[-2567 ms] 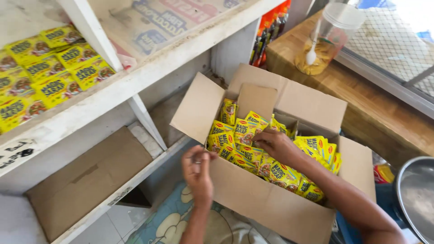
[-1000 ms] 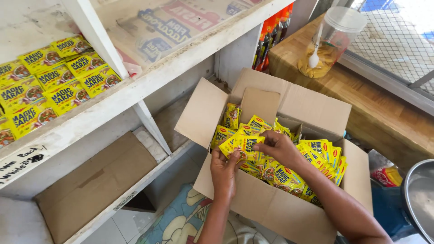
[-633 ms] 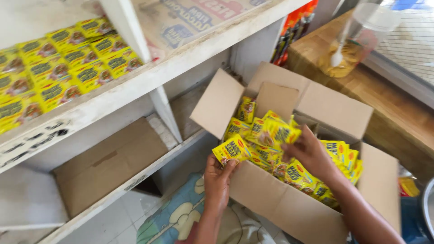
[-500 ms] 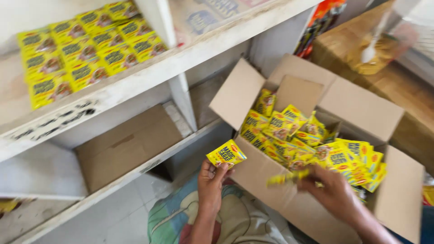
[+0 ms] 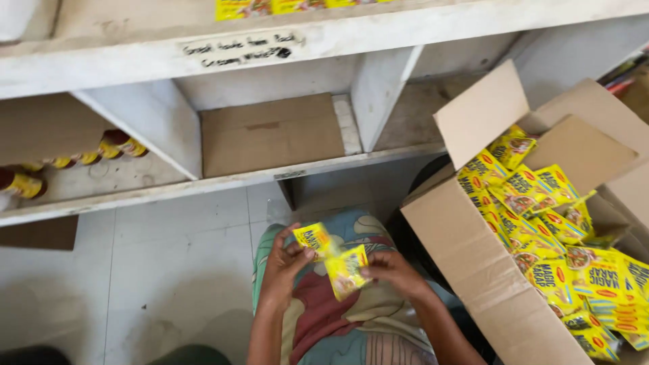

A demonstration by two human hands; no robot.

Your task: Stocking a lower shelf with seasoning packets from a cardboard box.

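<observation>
left hand [image 5: 282,265]: grip closed round a yellow sachet [image 5: 314,238], fingers curled over its left edge; it sits over the lap, just above the patterned cloth [image 5: 351,304]
right hand [image 5: 394,268]: grip pinched shut on a second sachet [image 5: 347,270], thumb on top; this one is blurry, so its print is hard to make out
the two sachets: touching or overlapping at the middle, can't say which; both held low in front of the body, left of the box
cardboard box [image 5: 473,263]: open, flaps up, near wall just beside the right forearm; packed with more yellow packets [image 5: 541,223]; right side cut off by the frame
room to move: bare floor tiles [image 5: 169,270] to the left, pretty open; shelf edge [image 5: 223,179] runs just above the hands
lower shelf: flat cardboard sheet [image 5: 270,132] lying in the middle bay; small jars [image 5: 101,152] in the left bay, half hidden behind the divider
top shelf: only a strip of yellow packs [image 5: 270,7] shows, rest cut off
</observation>
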